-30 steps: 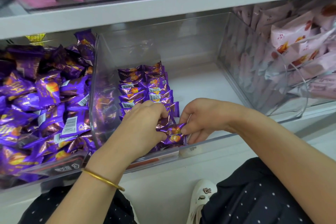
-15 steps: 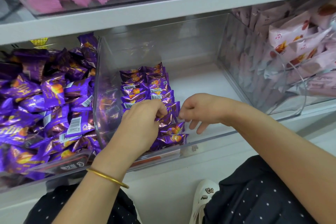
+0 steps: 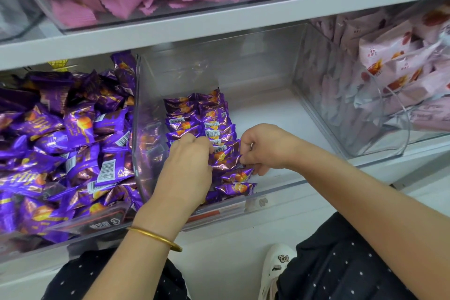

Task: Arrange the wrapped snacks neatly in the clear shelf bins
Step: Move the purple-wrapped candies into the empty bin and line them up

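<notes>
- We are pinching one snack (image 3: 224, 156), left hand (image 3: 187, 168) and right hand (image 3: 264, 148) each gripping an end.
- A snack row (image 3: 194, 118) is lying in the bin (image 3: 288, 184) just beyond them.

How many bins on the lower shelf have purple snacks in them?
2: the left bin, heaped with snacks, and the middle bin, partly filled along its left side. The right bin holds pale pink packs, though purple ones could be buried out of sight.
</notes>
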`<state>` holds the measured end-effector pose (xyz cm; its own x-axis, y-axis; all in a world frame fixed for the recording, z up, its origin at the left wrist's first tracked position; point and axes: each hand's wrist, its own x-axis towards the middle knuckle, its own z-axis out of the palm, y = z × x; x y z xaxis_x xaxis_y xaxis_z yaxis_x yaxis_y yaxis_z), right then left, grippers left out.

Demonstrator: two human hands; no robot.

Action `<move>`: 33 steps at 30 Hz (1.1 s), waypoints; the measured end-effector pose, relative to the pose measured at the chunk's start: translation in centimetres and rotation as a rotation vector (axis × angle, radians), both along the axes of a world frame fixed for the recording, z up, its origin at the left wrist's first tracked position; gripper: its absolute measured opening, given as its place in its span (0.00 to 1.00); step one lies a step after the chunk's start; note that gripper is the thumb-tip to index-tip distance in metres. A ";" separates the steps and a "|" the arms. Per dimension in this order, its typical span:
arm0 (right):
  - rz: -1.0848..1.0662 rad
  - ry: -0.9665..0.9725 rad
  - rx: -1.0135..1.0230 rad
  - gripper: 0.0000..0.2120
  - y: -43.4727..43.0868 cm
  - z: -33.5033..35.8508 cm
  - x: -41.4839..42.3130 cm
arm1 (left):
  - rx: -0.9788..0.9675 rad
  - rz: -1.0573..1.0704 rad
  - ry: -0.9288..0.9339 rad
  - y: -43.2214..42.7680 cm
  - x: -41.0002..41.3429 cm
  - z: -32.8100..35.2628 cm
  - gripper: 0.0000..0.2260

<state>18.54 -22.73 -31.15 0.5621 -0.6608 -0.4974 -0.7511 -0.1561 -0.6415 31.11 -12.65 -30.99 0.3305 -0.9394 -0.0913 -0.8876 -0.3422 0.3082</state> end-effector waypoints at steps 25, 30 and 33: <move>-0.044 -0.074 0.150 0.13 0.6 0.4 -0.3 | 0.031 -0.055 0.027 -0.7 0.1 -0.7 0.21; -0.030 -0.056 0.170 0.15 0.8 0.7 -0.5 | 0.006 -0.062 0.022 -0.7 0.0 -0.7 0.21; -0.064 -0.026 0.150 0.17 0.9 1.1 -0.8 | -0.008 -0.063 0.004 -0.4 0.1 -0.6 0.19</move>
<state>17.73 -21.88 -30.07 0.5353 -0.6150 -0.5790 -0.7391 -0.0093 -0.6735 31.19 -13.03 -31.62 0.2702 -0.9590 -0.0848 -0.9062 -0.2831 0.3139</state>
